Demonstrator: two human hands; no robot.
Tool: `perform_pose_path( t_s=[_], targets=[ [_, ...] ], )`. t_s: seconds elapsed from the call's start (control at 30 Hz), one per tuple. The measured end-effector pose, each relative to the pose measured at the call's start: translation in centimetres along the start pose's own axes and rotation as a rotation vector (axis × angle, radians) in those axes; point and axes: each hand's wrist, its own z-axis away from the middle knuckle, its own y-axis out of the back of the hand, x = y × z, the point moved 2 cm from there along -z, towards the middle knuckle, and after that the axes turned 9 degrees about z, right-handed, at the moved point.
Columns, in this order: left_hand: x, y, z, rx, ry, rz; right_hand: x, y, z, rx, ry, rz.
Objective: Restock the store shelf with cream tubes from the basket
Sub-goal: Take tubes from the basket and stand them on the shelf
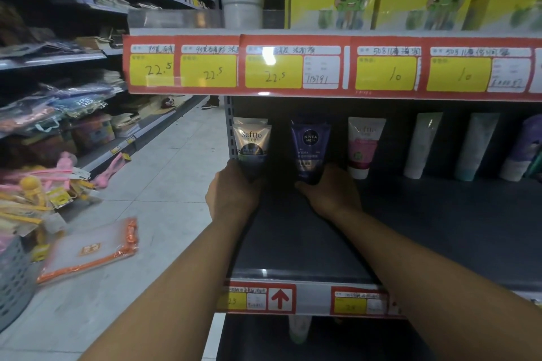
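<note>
**Both hands seating tubes at the back of the shelf**

Forearms are reaching up from the bottom of the frame across the dark shelf (293, 243) at centre. Beyond it, the left hand (231, 193) is gripping the cap end of the Softto tube (252, 146), and the right hand (331, 190) is curling round the base of the Nivea tube (311, 149). Both tubes are standing upright, long axes vertical, rising directly above the fingers, so each probably needs only lowering and letting go. At lower left, the grey basket (14, 278) is sitting on the floor.
</note>
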Motion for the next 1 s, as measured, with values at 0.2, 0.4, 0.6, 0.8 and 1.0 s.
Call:
perform_pose_path(
  t_s=[0.2,0.4,0.6,0.8,1.0],
  targets=[
    [0.0,0.0,0.2,-0.017,0.017,-0.02,-0.1,0.6,0.4,-0.032,-0.011,0.026],
    [0.2,0.9,1.2,-0.038,0.046,0.072,0.2,2.1,1.8,-0.062,0.028,0.068],
    [2.1,3.6,4.2,-0.205,-0.026,0.059,1.2,4.5,5.1,-0.155,0.102,0.048],
    [4.3,5.4,9.4,-0.196,-0.124,-0.008,3.2,8.3,9.4,-0.143,0.163,0.058],
    [6.2,5.0,14.7,-0.195,-0.188,-0.025,6.0,12.5,13.8,-0.032,0.19,0.061]
  ],
)
